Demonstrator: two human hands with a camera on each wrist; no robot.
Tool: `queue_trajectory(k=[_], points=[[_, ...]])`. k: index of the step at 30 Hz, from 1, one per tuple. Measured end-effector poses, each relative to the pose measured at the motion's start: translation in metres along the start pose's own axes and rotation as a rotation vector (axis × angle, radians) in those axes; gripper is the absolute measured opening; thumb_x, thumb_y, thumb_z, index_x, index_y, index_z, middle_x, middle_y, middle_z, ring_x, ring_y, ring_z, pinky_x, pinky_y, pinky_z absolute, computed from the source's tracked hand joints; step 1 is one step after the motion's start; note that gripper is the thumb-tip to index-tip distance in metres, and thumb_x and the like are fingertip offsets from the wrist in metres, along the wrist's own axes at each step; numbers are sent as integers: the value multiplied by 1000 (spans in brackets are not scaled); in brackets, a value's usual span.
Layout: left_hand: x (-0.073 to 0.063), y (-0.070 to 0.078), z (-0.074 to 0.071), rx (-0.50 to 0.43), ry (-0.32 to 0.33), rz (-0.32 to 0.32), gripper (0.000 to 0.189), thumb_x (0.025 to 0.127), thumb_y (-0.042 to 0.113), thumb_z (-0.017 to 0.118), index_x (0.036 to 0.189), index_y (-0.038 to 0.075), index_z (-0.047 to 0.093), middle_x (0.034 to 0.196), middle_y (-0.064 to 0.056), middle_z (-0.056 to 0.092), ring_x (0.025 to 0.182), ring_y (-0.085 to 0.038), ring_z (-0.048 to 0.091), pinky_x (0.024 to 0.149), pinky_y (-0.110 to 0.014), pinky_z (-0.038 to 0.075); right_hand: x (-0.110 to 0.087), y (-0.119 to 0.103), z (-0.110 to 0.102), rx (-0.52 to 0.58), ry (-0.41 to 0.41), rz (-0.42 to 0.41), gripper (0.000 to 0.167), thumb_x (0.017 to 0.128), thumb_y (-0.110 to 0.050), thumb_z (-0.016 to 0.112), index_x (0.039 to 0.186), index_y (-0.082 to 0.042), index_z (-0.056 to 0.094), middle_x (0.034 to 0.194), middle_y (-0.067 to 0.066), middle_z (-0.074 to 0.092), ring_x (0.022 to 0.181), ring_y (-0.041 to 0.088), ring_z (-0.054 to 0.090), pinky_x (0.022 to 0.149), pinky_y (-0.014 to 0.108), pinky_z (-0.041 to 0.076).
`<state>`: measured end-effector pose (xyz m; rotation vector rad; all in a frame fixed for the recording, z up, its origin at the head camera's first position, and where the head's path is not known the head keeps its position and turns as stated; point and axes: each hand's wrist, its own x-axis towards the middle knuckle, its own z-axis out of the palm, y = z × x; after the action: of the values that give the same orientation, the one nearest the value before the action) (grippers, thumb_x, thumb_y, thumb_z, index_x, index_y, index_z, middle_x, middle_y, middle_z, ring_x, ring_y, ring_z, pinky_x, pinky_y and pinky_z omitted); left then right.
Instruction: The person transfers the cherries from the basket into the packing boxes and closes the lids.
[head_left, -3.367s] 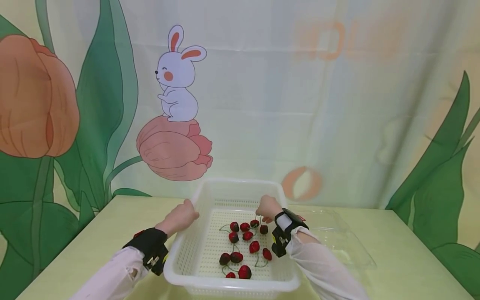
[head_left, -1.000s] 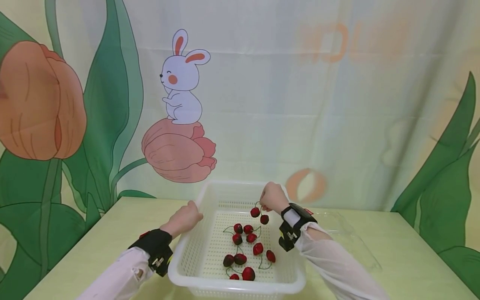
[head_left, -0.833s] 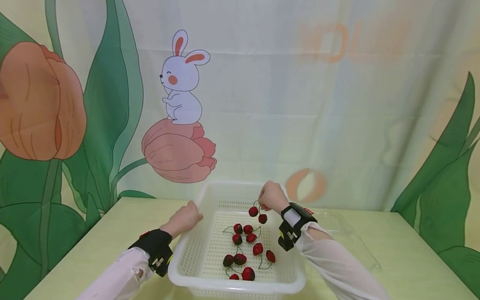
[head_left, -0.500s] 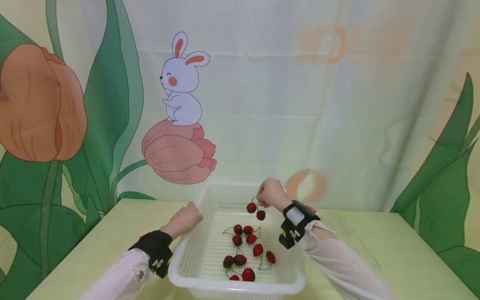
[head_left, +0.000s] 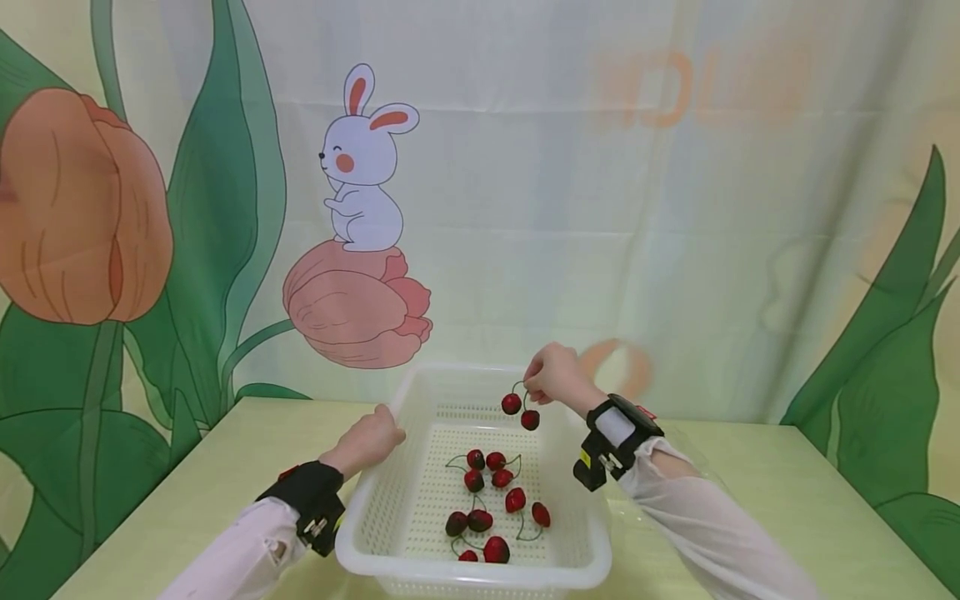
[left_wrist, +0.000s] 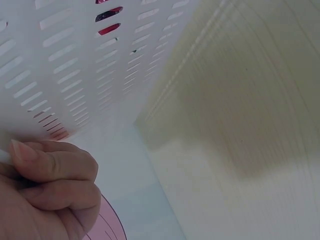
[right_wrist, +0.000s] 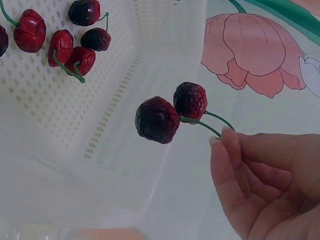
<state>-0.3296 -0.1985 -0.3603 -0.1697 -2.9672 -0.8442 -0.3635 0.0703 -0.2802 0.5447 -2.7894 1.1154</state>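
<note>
a person in white sleeves (head_left: 708, 521) pinches the thin green stems (right_wrist: 202, 123) of two dark red, wrinkled cherries (head_left: 530, 420) between the thumb and fingertips of the right hand (head_left: 561, 377). the pair hangs in the air, one cherry close by the other, near the far right corner of a white, rectangular plastic basket (head_left: 472, 569) with a perforated floor and slotted sides; from the head view, the two show against the basket's wall. the left hand (head_left: 367, 440) grips the basket's left edge, its fingers curled, as the left wrist view shows from outside the slotted wall.

ten more red and blackish cherries (head_left: 480, 521) lie on the basket floor, several with green stems: four bunched toward the middle, two dark ones side by side nearer the front, two redder ones to the right, and two by the near wall. black bands with small cameras (head_left: 626, 425) circle both wrists. the basket stands on a pale yellow table (head_left: 210, 492) before a printed fabric backdrop (head_left: 510, 208) showing a white rabbit (head_left: 367, 208) seated on a pink tulip (head_left: 352, 304).
</note>
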Motion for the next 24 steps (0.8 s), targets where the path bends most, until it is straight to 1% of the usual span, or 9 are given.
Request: queue_trajectory(k=[7, 11, 14, 17, 20, 24], points=[[0, 1, 0, -48, -9, -28, 32, 88, 10, 46, 104, -14, 34, 81, -16, 46, 68, -25, 51, 61, -38, 45, -4, 2, -13, 24, -17, -20, 6, 81, 3, 61, 79, 7, 65, 61, 9, 58, 54, 18, 58, 54, 27, 49], [0, 2, 0, -36, -8, -16, 31, 88, 10, 47, 103, -14, 35, 79, -15, 46, 68, -25, 49, 61, -38, 43, -5, 2, -22, 31, -24, -21, 5, 81, 3, 61, 79, 6, 65, 63, 9, 58, 55, 18, 57, 56, 28, 49], [1, 2, -1, -22, -6, -10, 31, 89, 11, 47, 103, -14, 35, 78, -15, 45, 68, -26, 47, 62, -38, 41, -6, 3, -28, 35, -24, -14, 4, 81, 3, 61, 79, 5, 64, 65, 10, 59, 56, 18, 57, 57, 29, 49], [1, 1, -1, -24, -8, -20, 33, 89, 11, 47, 105, -15, 34, 79, -15, 45, 68, -26, 48, 62, -38, 41, -7, 4, -33, 49, -34, 0, 3, 81, 4, 61, 80, 6, 63, 68, 11, 60, 58, 19, 57, 58, 31, 49], [1, 0, 0, -37, -12, -28, 34, 89, 11, 47, 107, -15, 34, 81, -16, 46, 70, -26, 49, 62, -38, 43, -10, 7, -37, 49, -41, 8, 4, 82, 4, 60, 82, 7, 63, 69, 11, 60, 58, 19, 57, 59, 31, 49], [0, 1, 1, -69, -22, -35, 35, 89, 11, 47, 109, -15, 33, 86, -18, 47, 72, -26, 52, 62, -39, 45, -14, 11, -43, 36, -31, 16, 5, 81, 3, 61, 83, 7, 63, 69, 12, 60, 57, 18, 57, 58, 30, 49]])
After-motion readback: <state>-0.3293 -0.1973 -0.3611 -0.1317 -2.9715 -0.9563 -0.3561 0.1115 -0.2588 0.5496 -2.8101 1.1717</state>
